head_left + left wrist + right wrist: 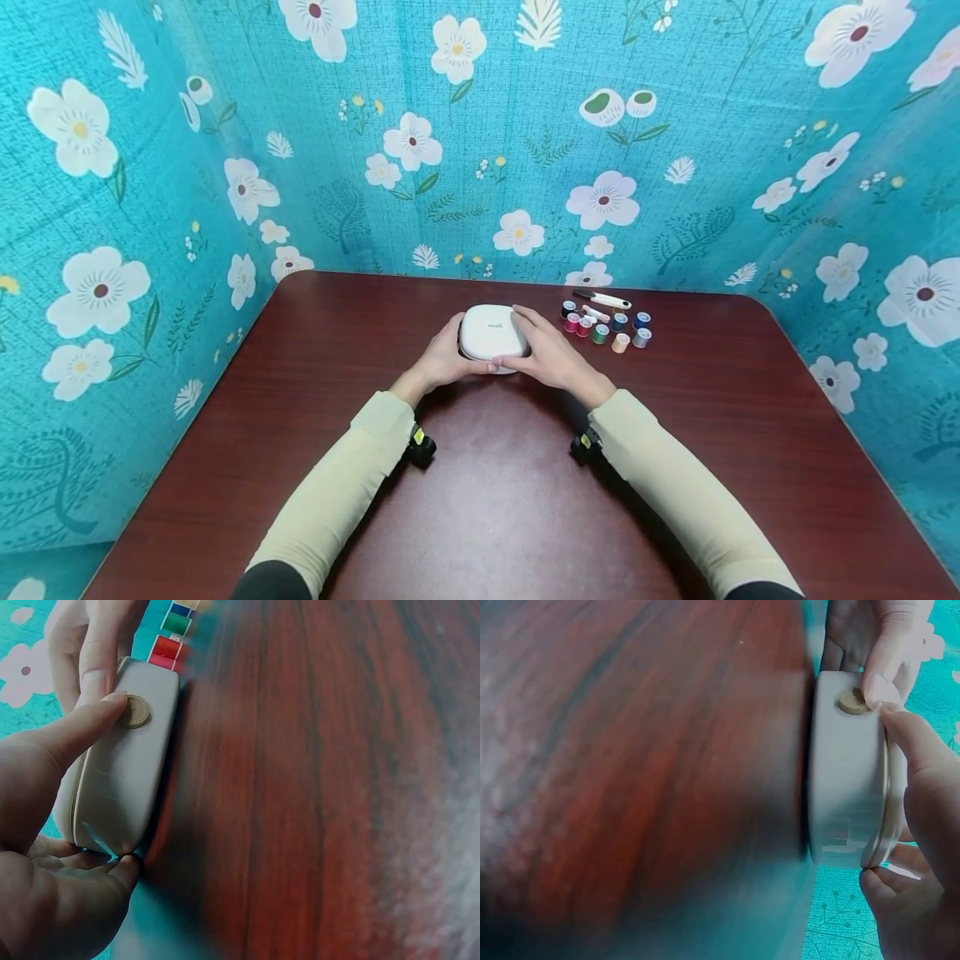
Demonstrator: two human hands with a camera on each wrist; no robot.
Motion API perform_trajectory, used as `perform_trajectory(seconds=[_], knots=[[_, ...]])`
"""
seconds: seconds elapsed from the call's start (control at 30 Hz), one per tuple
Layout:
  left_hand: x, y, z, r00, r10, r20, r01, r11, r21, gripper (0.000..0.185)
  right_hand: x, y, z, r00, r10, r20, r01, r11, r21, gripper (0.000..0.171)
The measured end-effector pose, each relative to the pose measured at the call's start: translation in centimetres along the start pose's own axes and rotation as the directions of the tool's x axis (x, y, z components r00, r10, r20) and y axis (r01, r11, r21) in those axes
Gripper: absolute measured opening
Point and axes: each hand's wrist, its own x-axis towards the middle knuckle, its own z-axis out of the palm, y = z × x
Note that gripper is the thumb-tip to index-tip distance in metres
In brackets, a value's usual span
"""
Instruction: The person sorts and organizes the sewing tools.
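A white rounded case (493, 332) with small dark lettering on its lid sits on the table. My left hand (444, 354) grips its left side and my right hand (551, 350) grips its right side. Both thumbs meet at the front edge, by a round gold-coloured clasp (136, 711) on the front wall. In the right wrist view, the left thumb's tip lies on the clasp (853, 701) and the right thumb is right beside it. The lid is down, with a seam running round the case just above the clasp. Its inside is hidden.
To the right of the case lie several thread spools (601, 333) in different colours. Behind them is a white-handled tool with a dark tip (603, 299), and a small pinkish-white stick (596, 314) lies among the spools. A blue flowered curtain (480, 167) borders the dark red table (480, 500).
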Motion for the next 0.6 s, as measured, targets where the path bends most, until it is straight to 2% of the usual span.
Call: perform_trajectory(seconds=[0.33, 0.6], knots=[[0.03, 0.44, -0.11, 0.999, -0.041, -0.004, 0.041, 0.998, -0.044, 0.113, 0.15, -0.19, 0.08, 1.0, 0.002, 0.001, -0.002, 1.0, -0.006, 0.087], [0.21, 0.04, 0.15, 0.999, -0.04, -0.003, 0.04, 0.997, -0.06, 0.112, 0.0, -0.62, -0.18, 0.999, 0.016, 0.04, -0.016, 1.0, 0.002, 0.087]])
